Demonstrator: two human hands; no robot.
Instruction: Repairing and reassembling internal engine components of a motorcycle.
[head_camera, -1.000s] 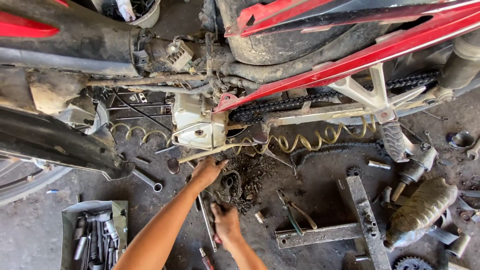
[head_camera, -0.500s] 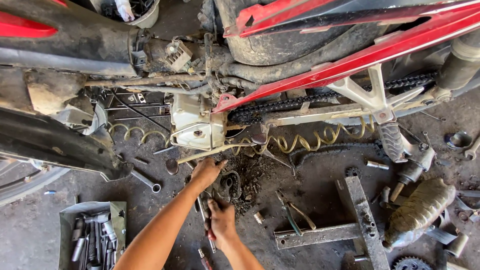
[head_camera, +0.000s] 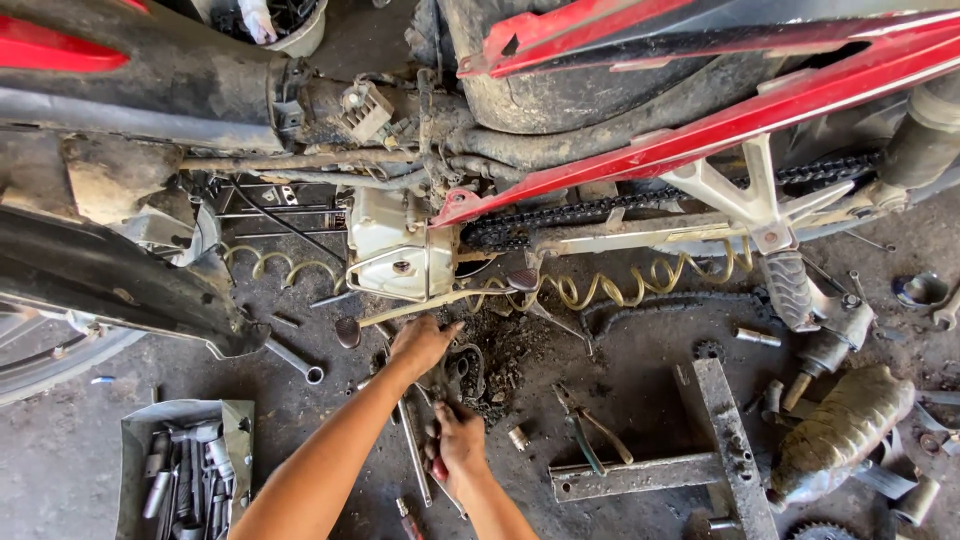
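The motorcycle (head_camera: 600, 150) lies over on its side on the oily concrete floor (head_camera: 640, 360), its red frame rail running across the top of the view and the drive chain (head_camera: 600, 212) stretched just below it. The pale engine case (head_camera: 400, 255) sits left of middle — heavy, rigid, not something to shift by hand.

Below that case is the greasy black part (head_camera: 468, 372), a rounded metal piece resting on the floor amid dirt and grime. It looks like stiff cast or pressed metal, fairly light for 1 hand yet slick with oil; a hold on its rim or an edge would likely be surer than on a flat face, and the coating would make a pinch grip prone to slipping.

The left hand (head_camera: 422, 342) rests knuckles up at the top edge of that part, fingers curled down onto it — whether they actually clasp it I cannot tell. The right hand (head_camera: 458, 445) sits just below, fingers closed around a red-handled tool (head_camera: 437, 468) whose working end points up toward the part.

Smaller things lie around: a metal stand (head_camera: 700, 460) to the right, a grey tray of sockets (head_camera: 185, 470) at lower left, pliers (head_camera: 585, 435), a ring spanner (head_camera: 295, 360).
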